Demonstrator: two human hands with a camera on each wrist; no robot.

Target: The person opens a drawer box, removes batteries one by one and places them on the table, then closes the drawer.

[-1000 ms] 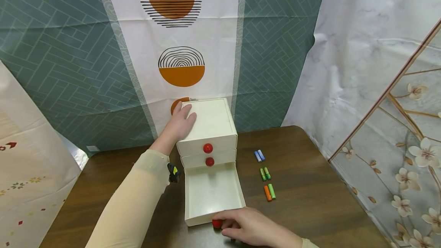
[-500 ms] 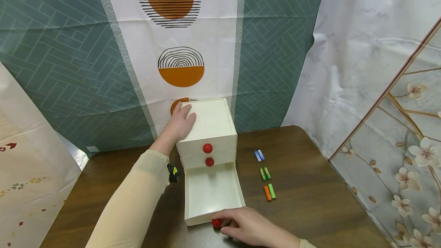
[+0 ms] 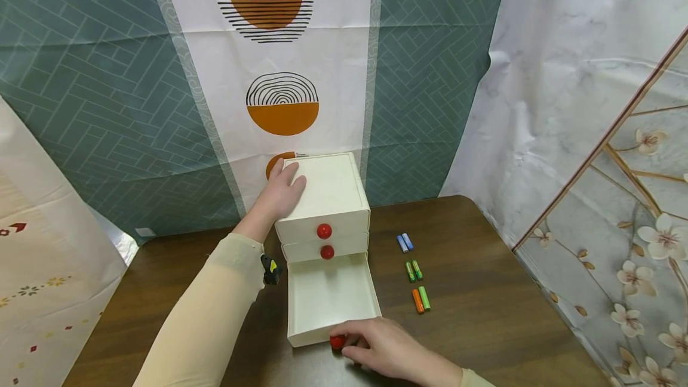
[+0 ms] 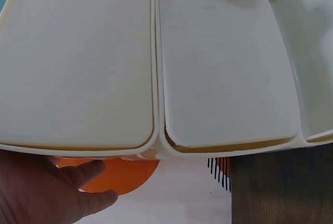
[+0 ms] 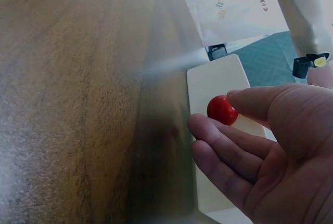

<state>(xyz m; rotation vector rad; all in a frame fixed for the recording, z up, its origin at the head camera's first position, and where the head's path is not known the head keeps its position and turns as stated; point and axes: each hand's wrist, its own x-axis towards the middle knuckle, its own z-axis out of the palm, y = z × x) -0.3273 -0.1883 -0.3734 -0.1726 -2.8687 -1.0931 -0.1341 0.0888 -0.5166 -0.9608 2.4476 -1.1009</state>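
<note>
A small white drawer cabinet (image 3: 325, 187) stands on the table with its bottom drawer (image 3: 330, 297) pulled out, showing a bare inside. My left hand (image 3: 282, 193) rests on the cabinet's top left edge, fingers spread toward the back; in the left wrist view, fingers (image 4: 86, 172) show beyond the cabinet's edge. At the bottom drawer's front, my right hand (image 3: 378, 345) has its thumb and fingers at the round red knob (image 3: 337, 342). From the right wrist, the knob (image 5: 222, 110) appears between thumb and fingertips, with the other fingers loosely bent.
Right of the cabinet, batteries lie in three pairs: blue ones (image 3: 405, 242), green ones (image 3: 414, 271), and an orange one (image 3: 417, 301) beside a light green one (image 3: 424, 298). Red knobs (image 3: 324, 231) mark the two upper drawers, both pushed in. A patterned cloth (image 3: 344, 58) hangs behind.
The bottom drawer's front has moved slightly inward, toward the cabinet, and my right hand has moved with its knob. The left hand stays on the cabinet top; the batteries have not moved.
</note>
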